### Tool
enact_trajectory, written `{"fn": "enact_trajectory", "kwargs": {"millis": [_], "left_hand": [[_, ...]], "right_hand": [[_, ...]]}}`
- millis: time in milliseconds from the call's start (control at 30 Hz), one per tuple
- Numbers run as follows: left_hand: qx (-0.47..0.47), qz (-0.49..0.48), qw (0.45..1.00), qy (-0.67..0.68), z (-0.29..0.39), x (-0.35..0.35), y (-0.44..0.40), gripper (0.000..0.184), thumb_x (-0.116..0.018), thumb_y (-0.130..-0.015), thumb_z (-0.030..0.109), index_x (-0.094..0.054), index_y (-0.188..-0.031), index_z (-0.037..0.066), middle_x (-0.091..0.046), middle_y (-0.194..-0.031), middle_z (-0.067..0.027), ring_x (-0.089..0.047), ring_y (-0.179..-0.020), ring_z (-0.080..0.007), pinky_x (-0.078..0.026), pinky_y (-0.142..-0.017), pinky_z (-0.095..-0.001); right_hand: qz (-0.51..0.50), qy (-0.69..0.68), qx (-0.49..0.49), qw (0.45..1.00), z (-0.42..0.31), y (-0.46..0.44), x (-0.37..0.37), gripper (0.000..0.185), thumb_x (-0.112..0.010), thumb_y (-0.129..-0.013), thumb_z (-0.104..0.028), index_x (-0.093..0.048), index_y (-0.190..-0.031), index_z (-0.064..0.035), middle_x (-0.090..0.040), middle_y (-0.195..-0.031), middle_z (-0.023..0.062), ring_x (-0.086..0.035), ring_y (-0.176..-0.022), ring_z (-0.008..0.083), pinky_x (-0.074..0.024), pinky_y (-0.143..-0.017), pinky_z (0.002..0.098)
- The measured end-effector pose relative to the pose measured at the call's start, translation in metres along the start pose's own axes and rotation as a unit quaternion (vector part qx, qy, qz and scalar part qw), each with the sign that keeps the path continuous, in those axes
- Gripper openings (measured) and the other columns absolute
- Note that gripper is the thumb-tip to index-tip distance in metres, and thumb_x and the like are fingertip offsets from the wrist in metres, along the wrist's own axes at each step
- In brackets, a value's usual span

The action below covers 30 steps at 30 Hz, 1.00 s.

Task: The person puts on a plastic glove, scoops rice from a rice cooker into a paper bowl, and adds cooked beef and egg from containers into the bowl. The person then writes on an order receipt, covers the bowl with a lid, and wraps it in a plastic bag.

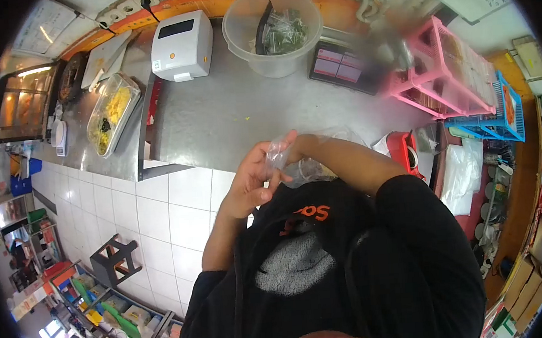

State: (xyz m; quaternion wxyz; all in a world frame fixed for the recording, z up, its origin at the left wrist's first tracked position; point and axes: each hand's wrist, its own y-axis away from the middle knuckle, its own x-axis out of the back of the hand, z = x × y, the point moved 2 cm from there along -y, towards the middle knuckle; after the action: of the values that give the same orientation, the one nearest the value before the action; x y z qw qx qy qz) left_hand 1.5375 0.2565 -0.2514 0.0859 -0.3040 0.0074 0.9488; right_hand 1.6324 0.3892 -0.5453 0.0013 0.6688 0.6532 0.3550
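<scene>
My left hand (246,180) is in front of my chest at the table's near edge. Its curled fingers have thin clear plastic (276,157) at and between them. Just beyond it, my right hand (299,149) reaches across from the right, and its fingers are mostly hidden behind the left ones. More crumpled clear plastic (334,134) spreads beside and under the right wrist. Whether this is a bag or a glove cannot be made out. Below the hands is the front of my black top (377,256).
On the metal table (217,122) stand a white label printer (182,46), a clear tub (243,45) with green packets, a tablet (339,64) and a pink rack (444,84). A red tape dispenser (402,153) is at right, a food tray (113,114) at left. A black stool (115,260) stands behind left.
</scene>
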Motion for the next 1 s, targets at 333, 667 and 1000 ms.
{"fn": "enact_trajectory", "kwargs": {"millis": [333,667,1000], "left_hand": [[-0.008,0.009,1.0,-0.009,-0.004,0.019,0.003,0.072,-0.073,-0.077,0.036,-0.039,-0.133,0.007,-0.029,-0.151,-0.0152,-0.044,-0.054,-0.0026,-0.044,-0.089,-0.0346],[-0.039,0.092,0.994,-0.031,-0.015,0.039,-0.001,0.073,-0.072,-0.078,0.042,-0.039,-0.132,0.007,-0.029,-0.149,-0.0225,-0.051,-0.053,-0.0065,-0.048,-0.087,-0.0312],[-0.054,0.114,0.991,-0.033,-0.013,0.051,0.003,0.074,-0.07,-0.078,0.047,-0.042,-0.13,0.003,-0.031,-0.146,-0.0264,-0.05,-0.049,-0.0068,-0.052,-0.086,-0.0332]], "right_hand": [[-0.006,0.034,-0.045,0.998,0.007,0.01,-0.003,0.025,-0.057,-0.086,-0.02,-0.067,-0.102,-0.0022,-0.061,-0.113,0.0221,-0.057,-0.11,0.0323,-0.0448,-0.093,0.039],[0.005,0.102,-0.055,0.993,-0.006,0.018,0.008,0.027,-0.055,-0.088,-0.021,-0.066,-0.103,-0.0018,-0.06,-0.114,0.0232,-0.056,-0.112,0.0328,-0.0433,-0.096,0.04],[-0.148,0.381,-0.186,0.893,-0.138,0.213,0.117,0.044,-0.056,-0.087,-0.048,-0.073,-0.082,-0.0077,-0.069,-0.08,0.0104,-0.067,-0.083,0.0314,-0.0487,-0.077,0.0402]]}}
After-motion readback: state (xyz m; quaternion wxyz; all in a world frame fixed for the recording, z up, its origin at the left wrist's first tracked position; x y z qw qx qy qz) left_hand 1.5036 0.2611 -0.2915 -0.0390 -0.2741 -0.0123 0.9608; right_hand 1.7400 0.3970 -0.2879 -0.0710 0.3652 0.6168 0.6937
